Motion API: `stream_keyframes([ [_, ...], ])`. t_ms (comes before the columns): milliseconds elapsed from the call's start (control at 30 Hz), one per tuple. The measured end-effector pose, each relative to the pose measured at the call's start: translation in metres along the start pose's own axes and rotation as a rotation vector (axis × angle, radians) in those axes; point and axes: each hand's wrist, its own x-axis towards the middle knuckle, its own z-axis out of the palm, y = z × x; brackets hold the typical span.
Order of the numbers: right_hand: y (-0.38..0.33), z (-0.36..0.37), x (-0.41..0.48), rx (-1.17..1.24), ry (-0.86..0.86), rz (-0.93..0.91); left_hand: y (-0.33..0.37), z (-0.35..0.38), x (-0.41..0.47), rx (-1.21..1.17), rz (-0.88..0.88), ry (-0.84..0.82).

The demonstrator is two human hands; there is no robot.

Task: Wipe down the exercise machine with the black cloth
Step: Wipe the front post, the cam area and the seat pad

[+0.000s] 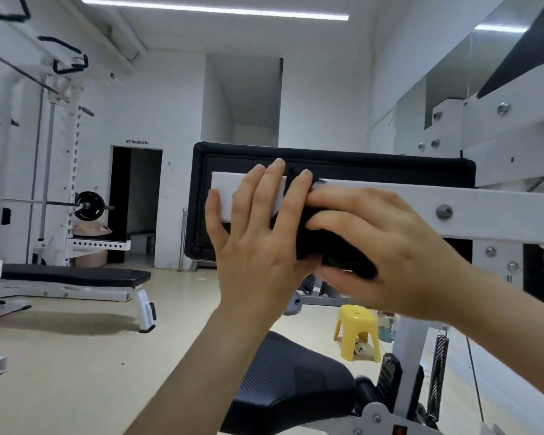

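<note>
We find the left hand [258,240] raised, palm away from the camera, its fingers straight and spread. It grasps nothing. The fingertips lie flat against the near end of the white horizontal steel beam [484,211] of the white-painted steel exercise machine [496,136].

The right hand [383,246] sits just beside the left and touches it at the fingertips. It grasps the crumpled black cloth [336,246], with the fingers curled over the top and the thumb underneath. The thumb is blurred, so we cannot give its exact placement. The black cloth is bunched between the two hands and pressed against the front face of the beam, near the beam's left end. A small fold of it shows between the left hand's fingers.

Behind the beam stands a black padded rectangular cushion [374,164], upright and mounted to the machine. Below the forearms is the machine's black textured seat [289,384]. To the right of the seat, a coiled metal spring [438,372] hangs beside the white upright.

On the beige floor beyond the seat stands a small yellow plastic stool [355,324]. Well apart to the left we note a flat black-topped weight bench [76,276] on a white frame. Behind it, a barbell with a black plate [90,205] rests on a white rack.
</note>
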Motion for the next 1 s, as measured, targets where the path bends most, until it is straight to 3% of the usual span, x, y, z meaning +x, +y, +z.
stream_keyframes([
  [167, -0.001, 0.002, 0.004, -0.092, 0.058, 0.235, -0.002, 0.002, 0.001, 0.065, 0.045, -0.024],
  [433, -0.034, 0.029, 0.053, -0.161, 0.102, 0.161, -0.054, -0.026, 0.004, 0.045, -0.015, -0.154],
  [633, 0.003, 0.007, -0.020, -0.211, 0.172, 0.186, 0.010, -0.017, 0.021, 0.168, 0.319, -0.240],
  [800, 0.012, -0.004, -0.038, -0.286, 0.200, 0.232, 0.029, -0.010, 0.039, 0.245, 0.477, -0.295],
  [1000, -0.027, 0.034, 0.039, -0.233, 0.108, 0.208, -0.041, -0.038, 0.020, 0.345, 0.257, -0.309],
])
